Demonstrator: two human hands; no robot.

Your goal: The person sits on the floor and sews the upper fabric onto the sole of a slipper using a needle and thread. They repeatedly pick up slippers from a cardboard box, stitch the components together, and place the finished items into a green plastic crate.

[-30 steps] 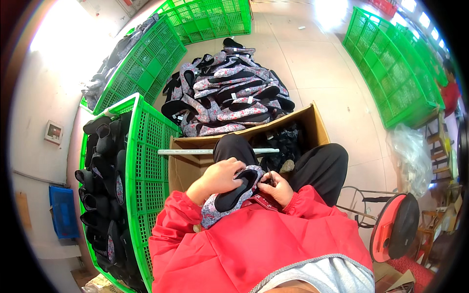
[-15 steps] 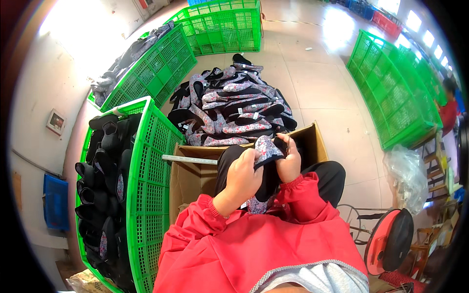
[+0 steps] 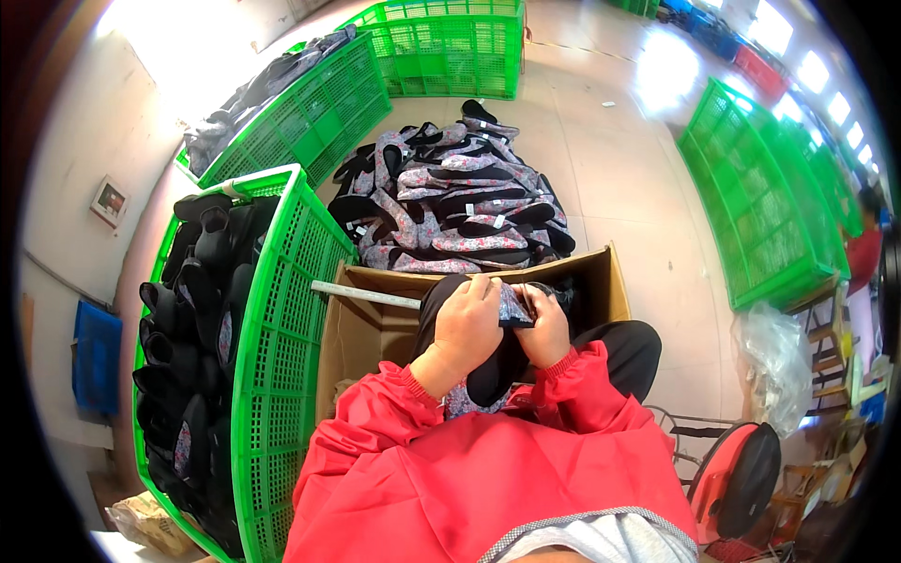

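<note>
Both of my hands hold one floral-patterned shoe upper (image 3: 512,308) with a black lining over my lap. My left hand (image 3: 466,331) wraps its left side and my right hand (image 3: 543,330) pinches its right edge. Red sleeves cover my forearms. Under the hands stands an open cardboard box (image 3: 368,330). A white rod (image 3: 366,296) lies across the box's left rim. A heap of similar floral and black shoe uppers (image 3: 455,202) lies on the floor just beyond the box.
A green plastic crate (image 3: 282,347) full of black shoe pieces stands at my left. More green crates (image 3: 770,206) stand at the right and at the back (image 3: 450,47). A red round stool (image 3: 737,479) is at lower right. A person in red stands at the far right edge.
My hands lifted the shoe upper from my lap up over the box, then lowered it a little and drew it closer. My head tilted forward.
</note>
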